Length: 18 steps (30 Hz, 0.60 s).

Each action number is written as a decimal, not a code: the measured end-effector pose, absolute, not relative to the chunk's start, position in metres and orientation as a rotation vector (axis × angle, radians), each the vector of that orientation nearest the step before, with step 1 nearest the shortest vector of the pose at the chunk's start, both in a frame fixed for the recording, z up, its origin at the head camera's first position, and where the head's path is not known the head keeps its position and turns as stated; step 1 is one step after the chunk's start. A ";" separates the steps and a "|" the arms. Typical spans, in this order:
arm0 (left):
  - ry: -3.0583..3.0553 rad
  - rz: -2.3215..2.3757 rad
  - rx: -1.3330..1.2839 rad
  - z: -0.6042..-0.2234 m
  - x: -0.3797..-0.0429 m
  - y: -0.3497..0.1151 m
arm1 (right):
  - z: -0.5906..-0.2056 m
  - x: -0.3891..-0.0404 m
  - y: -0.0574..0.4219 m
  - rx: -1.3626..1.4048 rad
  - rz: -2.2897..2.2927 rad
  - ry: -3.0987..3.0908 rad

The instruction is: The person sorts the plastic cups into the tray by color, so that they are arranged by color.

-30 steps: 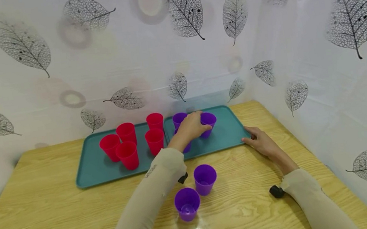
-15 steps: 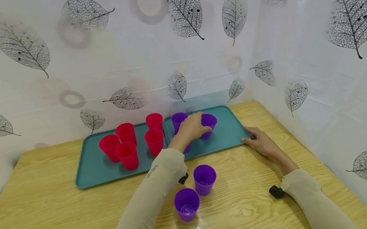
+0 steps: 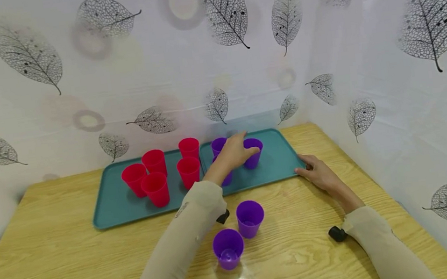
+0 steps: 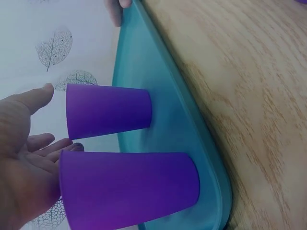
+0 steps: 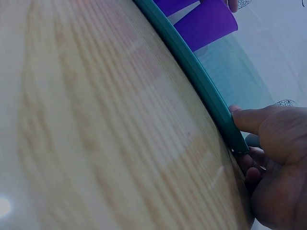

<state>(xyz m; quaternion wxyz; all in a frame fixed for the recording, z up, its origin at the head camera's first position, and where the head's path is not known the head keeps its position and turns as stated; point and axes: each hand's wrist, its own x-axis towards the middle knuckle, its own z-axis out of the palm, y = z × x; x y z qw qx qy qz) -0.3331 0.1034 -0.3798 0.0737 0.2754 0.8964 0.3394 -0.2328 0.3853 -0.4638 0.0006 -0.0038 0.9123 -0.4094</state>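
Note:
My left hand (image 3: 234, 153) is over the right part of the teal tray (image 3: 275, 161), beside an upright purple cup (image 3: 254, 158). In the left wrist view its thumb stands away from that cup (image 4: 108, 112) and its fingers are spread behind, not wrapped round it. A nearer purple cup (image 4: 129, 187) stands on the tray too. At the tray's front right corner my right hand (image 3: 319, 175) grips the rim, thumb (image 5: 247, 117) on top and fingers below. Another purple cup (image 3: 218, 145) stands behind my left hand, partly hidden.
Several red cups (image 3: 156, 191) stand upright on the left teal tray (image 3: 118, 210). Two purple cups (image 3: 250, 218) (image 3: 228, 249) stand on the wooden table (image 3: 74, 263) in front of the trays. A leaf-patterned curtain (image 3: 156, 82) hangs behind.
My left hand has let go of the purple cup; its thumb and fingers have spread and lifted slightly. The cup stays standing on the tray. My right hand has not moved.

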 end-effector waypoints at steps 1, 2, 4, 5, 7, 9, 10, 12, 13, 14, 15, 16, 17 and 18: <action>2.684 1.039 0.826 -0.379 -0.333 0.103 | -0.464 -0.233 0.385 -0.009 -1.282 2.866; 2.679 1.055 0.827 -0.377 -0.333 0.103 | -0.464 -0.233 0.385 -0.008 -1.279 2.865; 2.669 1.079 0.834 -0.374 -0.333 0.102 | -0.463 -0.233 0.385 -0.004 -1.277 2.864; 2.666 1.089 0.837 -0.373 -0.332 0.101 | -0.463 -0.233 0.385 -0.002 -1.273 2.865; 2.660 1.118 0.852 -0.370 -0.331 0.100 | -0.463 -0.233 0.385 -0.009 -1.270 2.867; 2.644 1.168 0.860 -0.365 -0.330 0.097 | -0.463 -0.233 0.384 -0.012 -1.280 2.863; 2.635 1.198 0.863 -0.363 -0.329 0.095 | -0.463 -0.233 0.384 -0.018 -1.278 2.867; 2.620 1.256 0.878 -0.356 -0.327 0.092 | -0.463 -0.232 0.384 -0.020 -1.289 2.866; 2.613 1.281 0.889 -0.353 -0.326 0.090 | -0.463 -0.232 0.384 -0.016 -1.287 2.874; 2.607 1.303 0.900 -0.350 -0.324 0.087 | -0.463 -0.232 0.384 -0.014 -1.287 2.873; 2.603 1.319 0.916 -0.347 -0.322 0.085 | -0.463 -0.232 0.384 -0.011 -1.290 2.871; 2.597 1.331 0.934 -0.343 -0.319 0.082 | -0.463 -0.231 0.384 -0.015 -1.282 2.873; 2.588 1.344 0.957 -0.339 -0.316 0.078 | -0.463 -0.231 0.384 -0.013 -1.282 2.870; 2.577 1.355 0.977 -0.336 -0.313 0.075 | -0.463 -0.231 0.384 -0.013 -1.279 2.869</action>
